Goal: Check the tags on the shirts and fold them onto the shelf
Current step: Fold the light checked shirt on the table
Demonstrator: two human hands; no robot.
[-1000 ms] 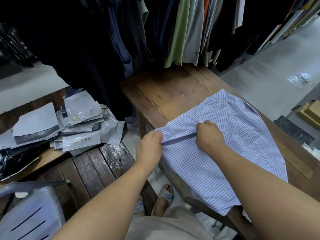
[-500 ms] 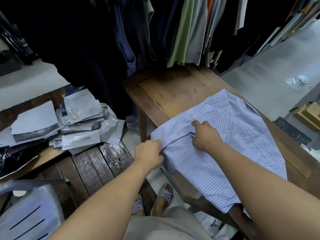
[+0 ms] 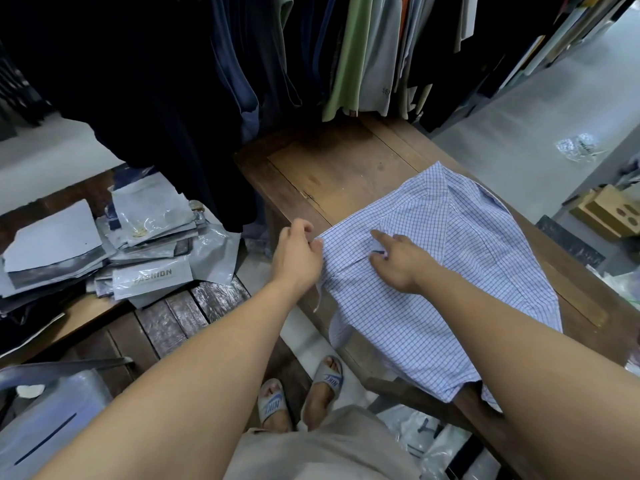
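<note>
Change: the right hand (image 3: 398,263), half a second ago a fist bunching the cloth, has uncurled, and its forefinger now lies stretched out.
Shirt: a blue-and-white checked shirt (image 3: 450,271) lies spread on the wooden table (image 3: 346,174), with its near end hanging over the table's edge.
Left hand: the left hand (image 3: 298,258) pinches the shirt's left edge between thumb and fingers.
Right hand: relaxed and grasping nothing, it rests on the shirt just beside the left hand, with a small dark mark under the forefinger.
Surroundings: dark hanging clothes (image 3: 207,81) are behind the table, and a pile of grey packets (image 3: 149,244) lies on a lower bench to the left.
</note>
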